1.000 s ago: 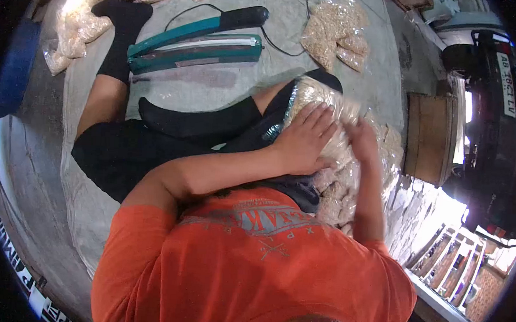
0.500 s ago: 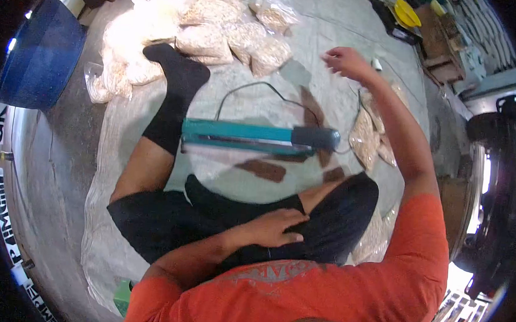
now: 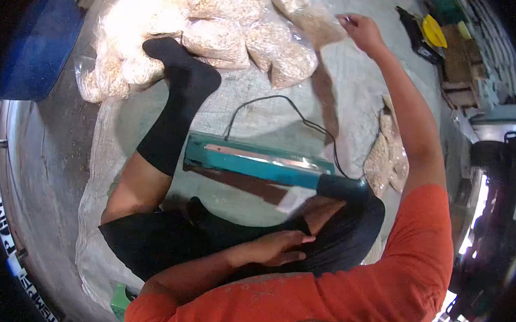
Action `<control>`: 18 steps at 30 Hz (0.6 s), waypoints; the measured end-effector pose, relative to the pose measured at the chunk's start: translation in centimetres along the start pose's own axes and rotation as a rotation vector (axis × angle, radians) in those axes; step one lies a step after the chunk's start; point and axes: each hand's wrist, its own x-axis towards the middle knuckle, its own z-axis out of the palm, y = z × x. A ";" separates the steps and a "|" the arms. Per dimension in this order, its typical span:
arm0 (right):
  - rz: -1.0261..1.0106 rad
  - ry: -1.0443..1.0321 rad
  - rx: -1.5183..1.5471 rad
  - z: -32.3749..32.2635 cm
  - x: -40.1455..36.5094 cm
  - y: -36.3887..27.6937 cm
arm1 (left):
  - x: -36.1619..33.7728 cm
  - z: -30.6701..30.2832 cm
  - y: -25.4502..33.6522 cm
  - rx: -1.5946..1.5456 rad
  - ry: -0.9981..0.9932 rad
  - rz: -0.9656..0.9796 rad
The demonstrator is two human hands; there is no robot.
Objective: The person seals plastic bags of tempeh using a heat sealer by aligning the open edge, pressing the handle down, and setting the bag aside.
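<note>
My right hand [image 3: 362, 35] reaches to the far side of the mat, its fingers pinching the end of a clear plastic bag [image 3: 312, 18] with pale contents. Low over my lap lies my left hand [image 3: 278, 248], holding nothing, thumb and forefinger apart. Between my legs is a teal bag sealer [image 3: 258, 164] with a long pale strip along its top and a dark end beside my bent knee. A black cord [image 3: 284, 98] loops behind it.
Several filled clear bags [image 3: 215, 39] are heaped at the far left, around my socked foot [image 3: 181, 64]. More bags [image 3: 386, 156] lie to the right. A blue container [image 3: 39, 44] stands far left; a yellow item [image 3: 434, 31] sits far right.
My right hand has moved farther away and taken hold of a bag's end. The sealer appears turned, its dark end nearer me. My left hand stays over my lap, and the view has shifted.
</note>
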 end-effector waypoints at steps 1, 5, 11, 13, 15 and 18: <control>-0.057 -0.022 -0.060 -2.7 -3.4 -0.8 | -0.2 0.2 0.5 0.001 -0.020 0.016; 0.047 0.119 -0.087 -14.9 -20.3 -6.2 | -0.6 2.4 2.4 0.210 0.154 0.003; 0.288 0.194 0.266 -16.6 -40.5 -10.4 | 2.2 4.2 11.0 0.178 0.446 0.092; 0.234 0.261 0.246 -13.2 -44.1 -12.8 | 4.1 5.1 10.9 0.589 0.760 0.278; 0.198 0.270 0.344 -8.5 -46.6 -14.0 | 4.7 4.7 10.6 0.615 0.811 0.376; 0.262 0.090 0.637 -2.8 -48.0 -18.7 | 2.1 2.2 7.9 0.733 0.710 0.144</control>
